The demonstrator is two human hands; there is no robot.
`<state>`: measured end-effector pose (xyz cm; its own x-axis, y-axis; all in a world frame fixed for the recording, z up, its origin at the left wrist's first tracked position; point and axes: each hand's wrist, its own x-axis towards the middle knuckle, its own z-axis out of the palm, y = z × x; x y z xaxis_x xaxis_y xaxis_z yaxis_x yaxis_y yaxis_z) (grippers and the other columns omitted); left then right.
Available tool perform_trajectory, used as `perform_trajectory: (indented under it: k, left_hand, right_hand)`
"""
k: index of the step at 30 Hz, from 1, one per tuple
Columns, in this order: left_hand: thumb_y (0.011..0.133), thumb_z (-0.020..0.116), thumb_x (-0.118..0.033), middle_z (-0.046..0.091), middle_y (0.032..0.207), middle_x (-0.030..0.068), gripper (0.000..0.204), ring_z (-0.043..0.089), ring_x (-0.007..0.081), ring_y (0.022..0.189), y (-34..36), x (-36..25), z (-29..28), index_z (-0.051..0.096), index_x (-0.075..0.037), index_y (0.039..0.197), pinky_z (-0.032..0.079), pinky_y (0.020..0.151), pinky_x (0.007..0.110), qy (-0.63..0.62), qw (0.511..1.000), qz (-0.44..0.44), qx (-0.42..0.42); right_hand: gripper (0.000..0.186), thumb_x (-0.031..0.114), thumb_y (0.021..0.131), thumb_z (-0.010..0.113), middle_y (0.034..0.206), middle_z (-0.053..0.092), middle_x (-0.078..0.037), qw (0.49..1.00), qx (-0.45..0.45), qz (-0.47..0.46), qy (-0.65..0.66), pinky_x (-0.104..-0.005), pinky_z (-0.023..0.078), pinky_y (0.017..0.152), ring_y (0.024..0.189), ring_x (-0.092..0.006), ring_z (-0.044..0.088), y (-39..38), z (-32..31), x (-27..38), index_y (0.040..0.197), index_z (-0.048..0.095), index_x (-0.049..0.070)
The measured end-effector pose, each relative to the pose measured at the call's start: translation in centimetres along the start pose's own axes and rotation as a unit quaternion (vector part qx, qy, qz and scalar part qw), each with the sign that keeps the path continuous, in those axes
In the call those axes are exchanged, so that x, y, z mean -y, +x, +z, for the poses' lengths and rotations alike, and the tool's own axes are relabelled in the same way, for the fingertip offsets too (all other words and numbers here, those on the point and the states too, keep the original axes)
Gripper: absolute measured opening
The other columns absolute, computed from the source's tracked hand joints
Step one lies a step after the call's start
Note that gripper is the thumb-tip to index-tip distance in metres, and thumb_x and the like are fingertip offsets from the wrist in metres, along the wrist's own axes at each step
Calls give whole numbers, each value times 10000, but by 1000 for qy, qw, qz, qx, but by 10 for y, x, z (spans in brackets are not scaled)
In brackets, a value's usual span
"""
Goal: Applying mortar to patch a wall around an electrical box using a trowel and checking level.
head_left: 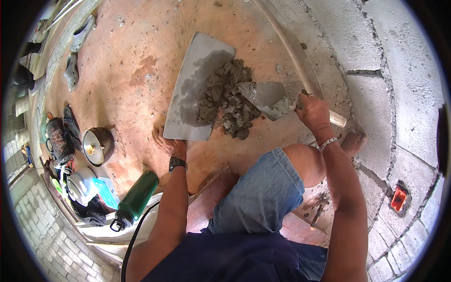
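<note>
A flat grey tile [188, 61] lies on the reddish-brown floor, a damp dark patch across its face. Wet mortar [230, 89] sits in a lumpy heap over its right side and spills past the edge. My right hand [314, 115] is closed round the handle of a trowel [270, 98], whose mortar-smeared blade rests against the heap's right side. At the tile's near left corner is my left hand [171, 144], fingers stretched out and holding nothing; whether they press on the tile's edge I cannot tell.
A wooden pole [296, 51] runs along the right, behind my right hand. A grey block wall with an orange outlet box [399, 199] stands further right. To the left are a lidded pot [97, 146], a green bottle [138, 197] and clogs [71, 73].
</note>
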<state>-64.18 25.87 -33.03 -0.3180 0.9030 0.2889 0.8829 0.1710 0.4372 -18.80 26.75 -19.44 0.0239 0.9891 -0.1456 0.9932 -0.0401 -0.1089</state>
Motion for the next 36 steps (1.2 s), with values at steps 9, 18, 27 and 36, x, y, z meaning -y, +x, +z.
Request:
perform_trajectory:
  k: [9, 18, 27, 36]
  left_hand:
    - [890, 505, -410, 385, 1390, 213, 483, 306, 399, 1316, -2, 3, 3, 478, -70, 1233, 228, 1075, 531, 4, 1000, 9, 3]
    - [892, 491, -353, 419, 1360, 210, 431, 326, 384, 1315, -1, 6, 3, 497, -63, 1211, 237, 1067, 525, 46, 997, 61, 11]
    - [894, 491, -327, 457, 1302, 186, 406, 340, 383, 1303, 1, -4, -2, 509, -48, 1188, 251, 1060, 532, 42, 997, 67, -7]
    - [855, 536, -346, 417, 1357, 204, 466, 316, 379, 1317, -2, -3, -2, 479, -49, 1210, 227, 1084, 516, 23, 1000, 18, -3]
  right_hand:
    - [366, 395, 718, 719, 782, 642, -139, 991, 104, 26, 81, -422, 500, 672, 749, -328, 630, 3, 32, 8, 899, 646, 86]
    - [388, 406, 708, 719, 800, 655, -190, 977, 158, 39, 138, -432, 500, 725, 792, -365, 629, -11, 31, -3, 894, 691, 67]
    - [407, 405, 718, 707, 809, 654, -198, 973, 192, 16, 127, -436, 496, 715, 795, -372, 626, 7, 29, 10, 906, 675, 45]
    - [381, 376, 751, 681, 770, 641, -221, 970, 199, 25, 135, -446, 494, 706, 772, -382, 626, -6, 11, 25, 880, 660, 18]
